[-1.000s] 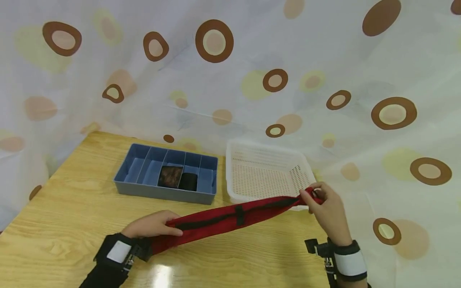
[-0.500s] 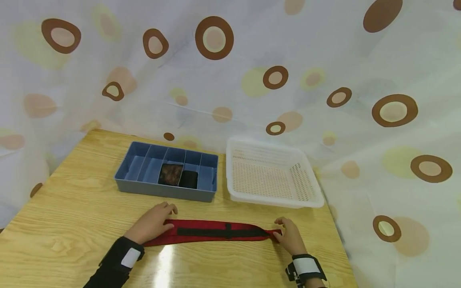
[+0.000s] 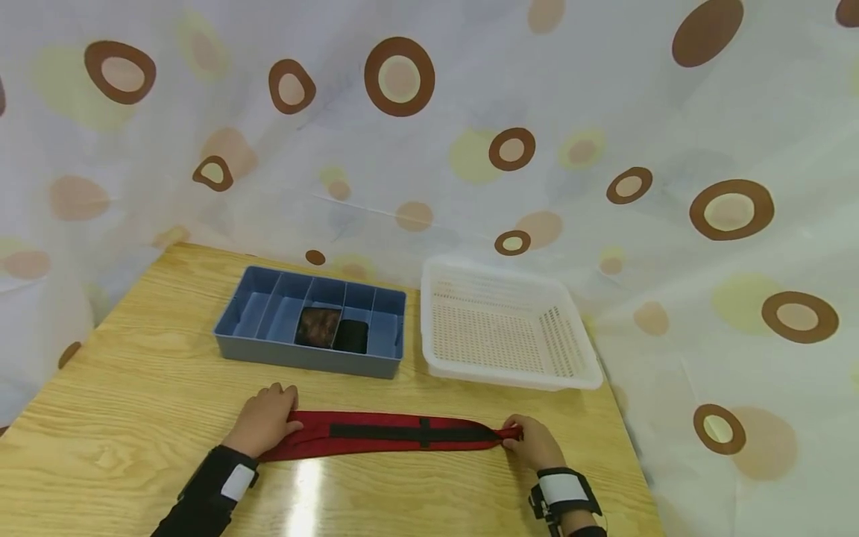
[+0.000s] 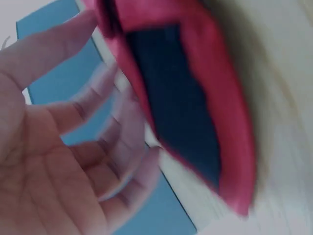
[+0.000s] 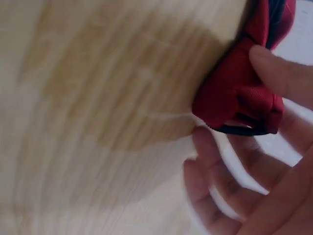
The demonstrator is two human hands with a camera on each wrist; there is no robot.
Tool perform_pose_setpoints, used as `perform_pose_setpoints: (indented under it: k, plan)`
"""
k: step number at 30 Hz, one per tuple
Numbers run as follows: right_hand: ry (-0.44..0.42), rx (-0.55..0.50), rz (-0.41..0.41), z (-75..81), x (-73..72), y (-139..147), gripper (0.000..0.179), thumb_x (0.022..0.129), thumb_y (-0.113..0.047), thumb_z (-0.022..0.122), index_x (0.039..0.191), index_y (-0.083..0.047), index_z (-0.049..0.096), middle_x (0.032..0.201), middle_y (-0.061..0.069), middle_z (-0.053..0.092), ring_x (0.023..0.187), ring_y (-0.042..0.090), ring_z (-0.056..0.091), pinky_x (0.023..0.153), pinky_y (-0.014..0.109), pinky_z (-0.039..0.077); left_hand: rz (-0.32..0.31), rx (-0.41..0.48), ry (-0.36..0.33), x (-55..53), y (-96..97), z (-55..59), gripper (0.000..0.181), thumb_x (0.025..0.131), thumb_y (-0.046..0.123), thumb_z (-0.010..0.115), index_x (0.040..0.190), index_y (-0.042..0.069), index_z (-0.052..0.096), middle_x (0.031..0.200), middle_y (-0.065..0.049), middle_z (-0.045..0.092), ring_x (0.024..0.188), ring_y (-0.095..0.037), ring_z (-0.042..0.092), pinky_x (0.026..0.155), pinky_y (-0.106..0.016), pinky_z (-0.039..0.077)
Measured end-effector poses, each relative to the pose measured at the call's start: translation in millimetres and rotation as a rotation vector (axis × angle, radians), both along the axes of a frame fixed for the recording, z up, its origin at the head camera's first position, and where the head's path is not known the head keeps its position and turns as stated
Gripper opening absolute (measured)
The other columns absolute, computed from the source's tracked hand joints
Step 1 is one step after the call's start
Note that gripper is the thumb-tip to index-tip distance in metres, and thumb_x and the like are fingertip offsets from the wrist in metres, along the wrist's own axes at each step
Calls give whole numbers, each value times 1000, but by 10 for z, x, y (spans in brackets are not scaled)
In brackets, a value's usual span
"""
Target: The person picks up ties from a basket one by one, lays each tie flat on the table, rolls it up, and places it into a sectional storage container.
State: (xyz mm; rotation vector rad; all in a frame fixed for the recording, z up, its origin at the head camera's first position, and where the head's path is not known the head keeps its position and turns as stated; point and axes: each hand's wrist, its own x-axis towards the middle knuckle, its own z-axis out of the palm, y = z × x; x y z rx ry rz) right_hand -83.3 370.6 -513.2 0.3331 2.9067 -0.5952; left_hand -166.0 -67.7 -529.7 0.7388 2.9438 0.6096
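A red necktie [image 3: 376,446] with black lining lies stretched across the wooden table, its back side up and a black keeper loop across its middle. My left hand [image 3: 262,421] is at its wide end. In the left wrist view the fingers spread beside the pointed tip [image 4: 230,132], a fingertip right at the red edge. At the narrow, knotted end [image 5: 230,88], my right hand [image 3: 535,444] pinches the cloth, thumb [image 5: 274,66] on top and fingers underneath.
Behind the necktie stands a blue divided tray [image 3: 309,360], holding a dark brown patterned item [image 3: 318,327] and a black rolled item [image 3: 351,336]. A white perforated basket [image 3: 510,377] is to its right. A patterned curtain [image 3: 429,171] hangs along the table's back edge.
Both hands have lowered the necktie from a raised slant to flat on the table, moving it back from the basket's rim. The left hand has since slid left toward the wide end.
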Motion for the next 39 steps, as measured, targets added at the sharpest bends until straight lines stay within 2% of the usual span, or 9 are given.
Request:
perform_pose_setpoints:
  k: [3, 8, 12, 16, 19, 24, 27, 31, 39]
  plan:
    - [16, -88, -49, 26, -23, 36, 20, 78, -5, 73, 93, -4, 60, 80, 7, 64, 65, 14, 53, 56, 28, 41, 10, -22, -8, 23, -79, 23, 36, 72, 26, 80, 81, 8, 50, 74, -8, 50, 66, -23, 49, 55, -34, 39]
    - [57, -300, -202, 98, -64, 94, 26, 82, -6, 69, 97, 4, 51, 79, 16, 62, 59, 17, 58, 52, 28, 45, -41, -46, -121, 101, -63, 112, 36, 72, 27, 79, 81, 8, 50, 73, -7, 50, 66, -23, 50, 55, -36, 39]
    - [145, -227, -273, 102, -125, 108, 29, 79, -11, 73, 92, 5, 52, 81, 20, 60, 62, 22, 56, 52, 30, 43, -98, -1, -162, 213, 126, 156, 37, 74, 26, 78, 95, 4, 58, 88, -11, 54, 80, -28, 54, 66, -45, 44]
    - [226, -100, -271, 39, -187, 33, 27, 73, -5, 76, 82, 0, 50, 80, 18, 57, 68, 25, 55, 56, 32, 42, -272, 58, -193, 331, 346, 199, 42, 80, 26, 73, 115, 6, 61, 112, -14, 59, 103, -34, 56, 85, -52, 45]
    - [255, -68, -226, -30, -216, -57, 27, 72, -4, 77, 79, -3, 51, 78, 14, 56, 67, 22, 52, 56, 30, 39, -356, 37, -231, 395, 450, 225, 40, 82, 26, 71, 116, 7, 63, 120, -15, 59, 112, -35, 55, 91, -53, 44]
    - [244, -139, -168, -76, -213, -165, 16, 82, -15, 71, 85, 0, 65, 82, 15, 63, 64, 16, 57, 52, 26, 45, -350, 13, -257, 418, 502, 210, 37, 81, 25, 72, 113, 6, 66, 120, -15, 59, 112, -35, 54, 92, -53, 44]
    - [242, -188, -183, -81, -201, -167, 14, 88, -10, 63, 89, 2, 70, 82, 16, 65, 63, 17, 61, 52, 24, 50, -344, 20, -239, 415, 502, 198, 34, 81, 24, 72, 110, 7, 68, 118, -14, 60, 110, -34, 56, 91, -52, 45]
    - [245, -224, -239, -87, -197, -131, 13, 86, -3, 64, 97, 5, 66, 87, 21, 64, 73, 26, 64, 56, 27, 51, -336, 20, -233, 419, 489, 190, 31, 81, 24, 72, 108, 8, 69, 116, -12, 60, 109, -33, 56, 90, -52, 45]
    - [26, -237, -227, 49, -243, -96, 34, 84, -11, 67, 107, 13, 56, 101, 31, 61, 88, 38, 60, 68, 39, 51, -323, 18, -254, 431, 482, 210, 30, 80, 22, 72, 106, 7, 70, 114, -13, 59, 107, -34, 55, 90, -54, 44]
